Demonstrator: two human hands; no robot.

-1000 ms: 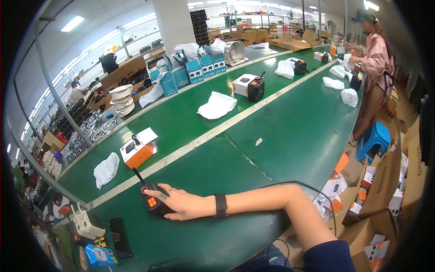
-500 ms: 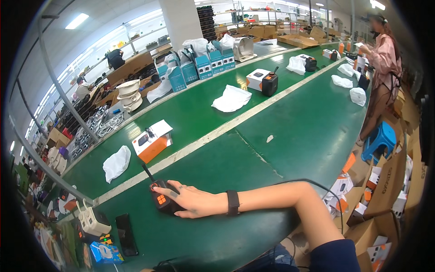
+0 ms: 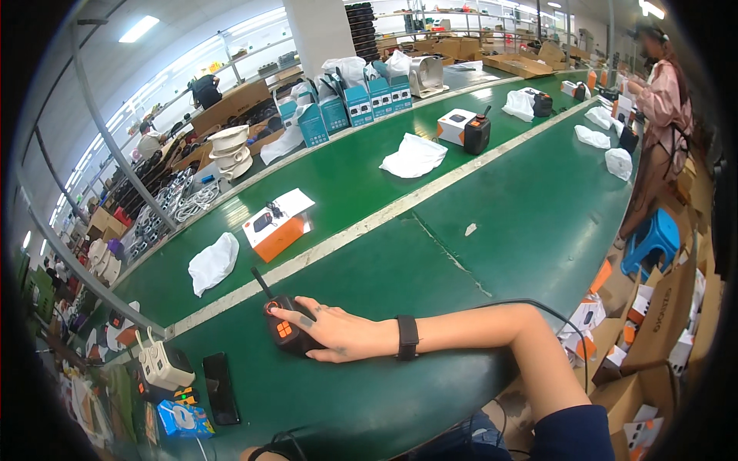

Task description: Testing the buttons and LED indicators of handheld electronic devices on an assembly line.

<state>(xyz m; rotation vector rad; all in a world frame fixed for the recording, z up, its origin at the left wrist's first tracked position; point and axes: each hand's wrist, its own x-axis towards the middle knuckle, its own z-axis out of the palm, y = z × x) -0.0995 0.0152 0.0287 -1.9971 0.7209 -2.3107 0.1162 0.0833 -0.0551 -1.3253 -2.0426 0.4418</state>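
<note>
Black device (image 3: 285, 330) — right fingers (image 3: 295, 316) spread, touching it.

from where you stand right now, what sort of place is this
Probably a factory assembly or packing floor: there is a long green work line, open cardboard cartons at the right, and a co-worker standing farther along.

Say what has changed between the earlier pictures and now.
Beyond the long pale strip, the nearest orange-and-white cardboard box and crumpled white bag have slid rightward and away relative to the green tabletop; the whole view has shifted too. Unchanged: the bare right hand keeps its grip on the boxy black device with orange buttons, and the flat black phone lies where it was.
</note>
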